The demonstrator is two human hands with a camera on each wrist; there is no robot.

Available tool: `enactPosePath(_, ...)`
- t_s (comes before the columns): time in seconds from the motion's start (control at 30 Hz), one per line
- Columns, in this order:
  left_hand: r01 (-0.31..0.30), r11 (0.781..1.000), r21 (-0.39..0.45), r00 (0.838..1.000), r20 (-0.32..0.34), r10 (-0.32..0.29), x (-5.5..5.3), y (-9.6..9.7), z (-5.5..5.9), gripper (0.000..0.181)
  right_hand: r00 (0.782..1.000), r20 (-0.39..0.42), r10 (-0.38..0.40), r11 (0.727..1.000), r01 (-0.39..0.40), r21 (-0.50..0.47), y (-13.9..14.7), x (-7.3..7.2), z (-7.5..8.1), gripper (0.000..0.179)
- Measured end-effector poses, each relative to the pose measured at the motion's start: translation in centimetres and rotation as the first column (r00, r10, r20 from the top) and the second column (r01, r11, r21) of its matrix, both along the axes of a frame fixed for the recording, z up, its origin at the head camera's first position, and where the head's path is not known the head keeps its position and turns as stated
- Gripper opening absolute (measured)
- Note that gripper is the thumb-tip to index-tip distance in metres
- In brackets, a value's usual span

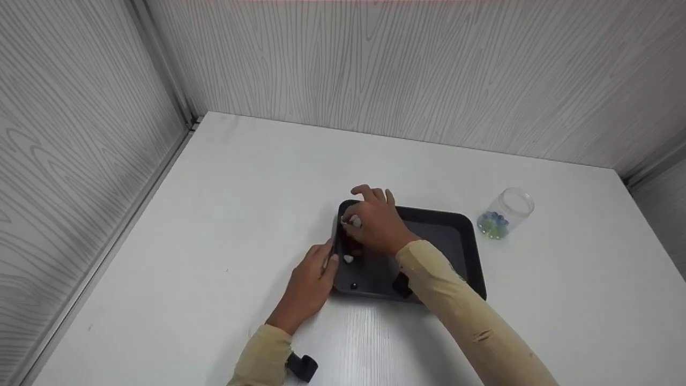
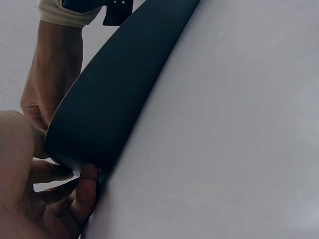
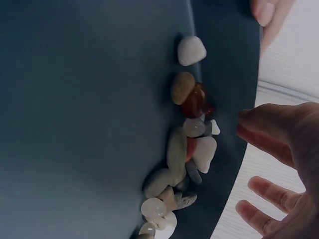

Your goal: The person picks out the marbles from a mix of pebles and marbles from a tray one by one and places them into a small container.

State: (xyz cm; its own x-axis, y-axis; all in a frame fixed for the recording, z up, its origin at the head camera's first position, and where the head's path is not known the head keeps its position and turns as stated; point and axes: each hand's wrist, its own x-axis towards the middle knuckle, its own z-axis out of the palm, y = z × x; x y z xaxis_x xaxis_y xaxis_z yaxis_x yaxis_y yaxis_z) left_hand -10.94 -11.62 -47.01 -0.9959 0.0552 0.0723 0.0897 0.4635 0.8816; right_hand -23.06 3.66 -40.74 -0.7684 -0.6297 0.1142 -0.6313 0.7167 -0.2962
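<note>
A dark rectangular tray (image 1: pixel 434 230) lies on the white table. My left hand (image 1: pixel 310 281) grips its left side, with the thumb (image 3: pixel 264 11) at the rim and fingers curled against the outer wall in the left wrist view. My right hand (image 1: pixel 378 222) is over the tray's far left corner. Its fingers (image 3: pixel 269 119) are spread beside the wall with nothing between them. Next to them in the right wrist view is a row of mixed stones, including a white pebble (image 3: pixel 191 50), a reddish-brown stone (image 3: pixel 194 101) and a long grey stone (image 3: pixel 176 155).
A clear jar (image 1: pixel 515 203) with blue and green glass beads (image 1: pixel 493 224) at its bottom stands right of the tray. A small dark round piece (image 1: pixel 353 286) lies near the tray's front left corner. Wood-patterned panels (image 1: pixel 375 69) border the table behind and at the sides.
</note>
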Motion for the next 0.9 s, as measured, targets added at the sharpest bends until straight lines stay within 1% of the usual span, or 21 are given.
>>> enactPosePath(0.1,0.004,1.000,0.007,1.000,0.004,-0.004,0.0,0.0,0.0,0.050,0.999,0.027,-0.019,1.000,0.018,0.022,0.0,0.1,-0.2,0.013)
enactPosePath(0.23,-0.002,1.000,0.003,1.000,0.004,0.002,0.0,0.0,0.0,0.050,0.999,0.039,-0.031,0.999,0.029,0.043,-0.2,-0.1,-0.4,0.014)
enactPosePath(0.37,-0.009,1.000,0.000,1.000,0.008,0.009,0.0,0.0,0.0,0.050,0.999,0.038,-0.033,0.998,0.030,0.060,-0.3,-0.3,-0.7,0.014)
enactPosePath(0.53,-0.004,1.000,0.005,1.000,0.014,0.004,0.0,0.0,0.0,0.051,0.998,0.039,-0.039,0.994,0.034,0.100,-0.4,-0.5,-1.1,0.016)
enactPosePath(0.7,-0.002,1.000,-0.012,1.000,0.009,0.003,0.0,0.0,-0.1,0.051,0.999,0.038,-0.023,0.994,0.019,0.103,-0.5,-0.6,-1.3,0.015)
enactPosePath(0.83,-0.005,1.000,-0.022,1.000,0.007,0.006,0.0,0.0,-0.1,0.051,0.999,0.035,-0.009,0.995,0.006,0.099,-0.6,-0.5,-1.5,0.011)
enactPosePath(0.9,-0.004,1.000,-0.012,1.000,0.007,0.004,0.0,0.0,0.0,0.051,0.999,0.032,-0.004,0.995,0.001,0.099,-0.7,-0.6,-1.6,0.009)
